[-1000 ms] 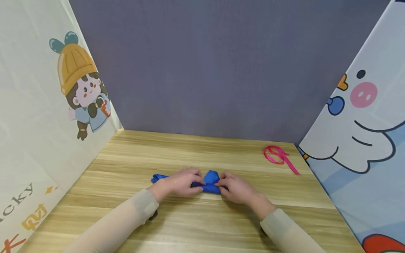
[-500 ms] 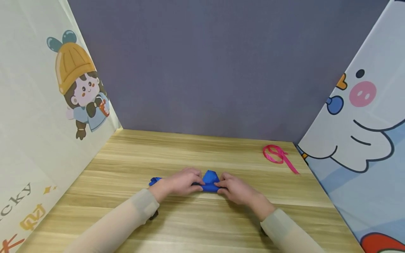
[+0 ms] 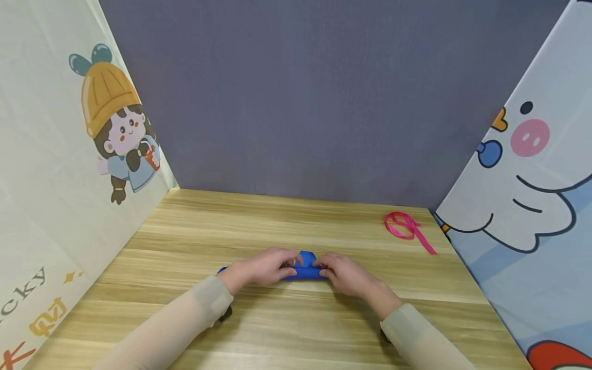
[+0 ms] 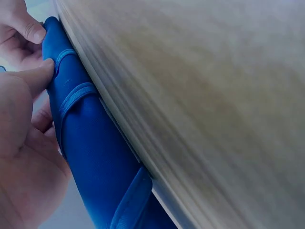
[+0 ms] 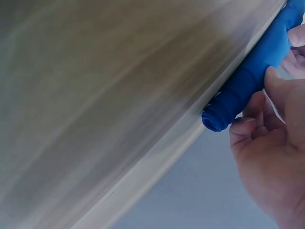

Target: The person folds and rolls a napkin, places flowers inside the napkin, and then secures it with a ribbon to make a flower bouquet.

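Note:
A blue cloth (image 3: 309,274), rolled into a narrow tube, lies crosswise on the wooden table in the head view. A short pointed flap (image 3: 306,258) of it stays flat beyond the roll. My left hand (image 3: 270,266) holds the roll left of centre, thumb on the near side and fingers over the far side. On the right part, my right hand (image 3: 348,275) grips it the same way. Hemmed edges wind round the cloth (image 4: 90,138) in the left wrist view. The right wrist view shows the coiled end of the roll (image 5: 217,119) beside the right fingers.
A looped pink ribbon (image 3: 400,226) lies at the back right of the wooden table (image 3: 259,221). A grey panel (image 3: 296,103) stands behind, and printed cartoon panels close off the left and right sides.
The flat flap beyond the roll has become shorter as the cloth rolled away from me. Both hands stay in nearly the same place, their fingers shifted slightly on the roll.

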Motion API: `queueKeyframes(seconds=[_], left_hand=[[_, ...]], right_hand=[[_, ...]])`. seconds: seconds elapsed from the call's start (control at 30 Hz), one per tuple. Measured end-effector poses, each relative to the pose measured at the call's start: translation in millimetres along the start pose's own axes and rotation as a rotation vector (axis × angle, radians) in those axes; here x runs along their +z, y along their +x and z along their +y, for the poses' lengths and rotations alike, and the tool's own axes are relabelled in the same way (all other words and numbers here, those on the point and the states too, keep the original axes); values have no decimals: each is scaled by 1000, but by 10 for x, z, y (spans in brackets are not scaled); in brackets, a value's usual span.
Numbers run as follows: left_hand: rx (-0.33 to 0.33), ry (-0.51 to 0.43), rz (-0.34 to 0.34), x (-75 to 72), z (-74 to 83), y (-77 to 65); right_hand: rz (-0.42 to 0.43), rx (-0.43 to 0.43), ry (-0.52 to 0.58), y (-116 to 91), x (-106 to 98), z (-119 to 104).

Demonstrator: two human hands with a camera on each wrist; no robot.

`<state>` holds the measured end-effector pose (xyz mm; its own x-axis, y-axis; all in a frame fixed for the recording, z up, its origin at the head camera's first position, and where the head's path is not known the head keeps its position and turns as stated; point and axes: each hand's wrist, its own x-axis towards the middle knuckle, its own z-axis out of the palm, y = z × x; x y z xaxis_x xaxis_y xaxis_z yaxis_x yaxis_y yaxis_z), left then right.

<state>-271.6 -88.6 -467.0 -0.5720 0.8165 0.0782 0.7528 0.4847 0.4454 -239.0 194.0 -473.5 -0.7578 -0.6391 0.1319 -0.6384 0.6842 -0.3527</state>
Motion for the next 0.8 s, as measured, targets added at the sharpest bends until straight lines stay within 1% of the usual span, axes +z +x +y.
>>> queueKeyframes(seconds=[0.1,0.23,0.33,0.43,0.6,0.67,0.73,0.8], left_hand=[[22,-9,11,9,-19,14],[71,43,27,8,-22,13],[82,70,31,0,-15,8],[71,97,28,-7,-7,0],[4,177,8,-8,18,-21],[-25,192,0,-5,29,-22],[-32,204,1,3,31,-18],[-25,208,1,6,31,-14]], right_hand=[[5,20,42,6,-5,-2],[11,17,46,6,-9,-2],[19,19,39,4,-14,-3],[22,24,6,3,-18,-2],[0,36,-62,-4,-27,-11],[-4,35,-74,-8,-28,-13],[0,28,-81,-7,-29,-9],[7,15,-80,-4,-29,-2]])
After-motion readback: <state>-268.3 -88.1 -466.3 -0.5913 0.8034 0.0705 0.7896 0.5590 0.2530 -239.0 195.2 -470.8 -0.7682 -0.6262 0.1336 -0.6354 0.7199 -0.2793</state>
